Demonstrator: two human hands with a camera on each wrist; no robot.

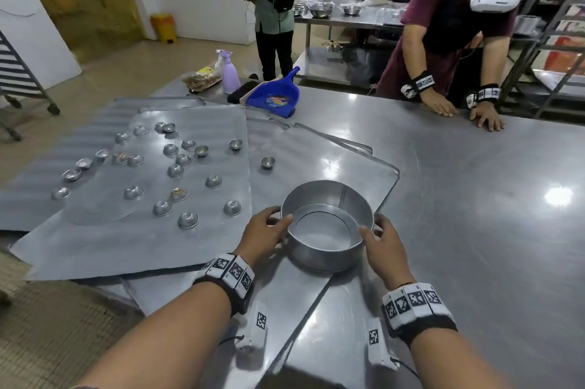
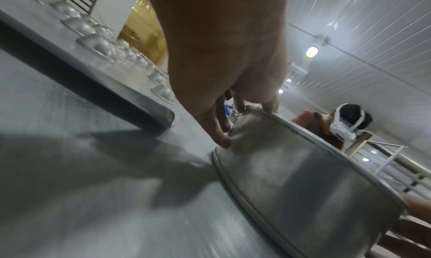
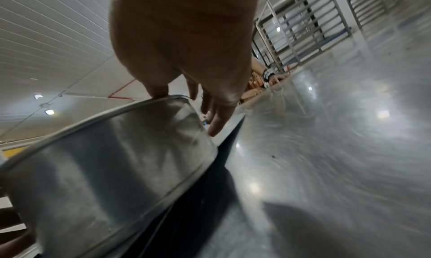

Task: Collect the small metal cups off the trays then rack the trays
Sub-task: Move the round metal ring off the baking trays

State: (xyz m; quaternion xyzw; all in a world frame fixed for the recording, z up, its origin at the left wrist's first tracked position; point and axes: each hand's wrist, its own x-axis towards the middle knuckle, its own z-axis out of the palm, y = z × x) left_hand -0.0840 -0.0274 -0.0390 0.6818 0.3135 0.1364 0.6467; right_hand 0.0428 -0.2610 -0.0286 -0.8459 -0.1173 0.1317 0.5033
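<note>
Round pan point(image 1: 326, 257): empty | my left hand point(image 1: 264, 235), right hand point(image 1: 384, 249): both gripping its rim | small cups point(image 1: 175, 170): scattered on trays point(image 1: 133, 230)

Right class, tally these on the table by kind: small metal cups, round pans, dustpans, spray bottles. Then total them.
small metal cups: 23
round pan: 1
blue dustpan: 1
purple spray bottle: 1
Total: 26
</note>
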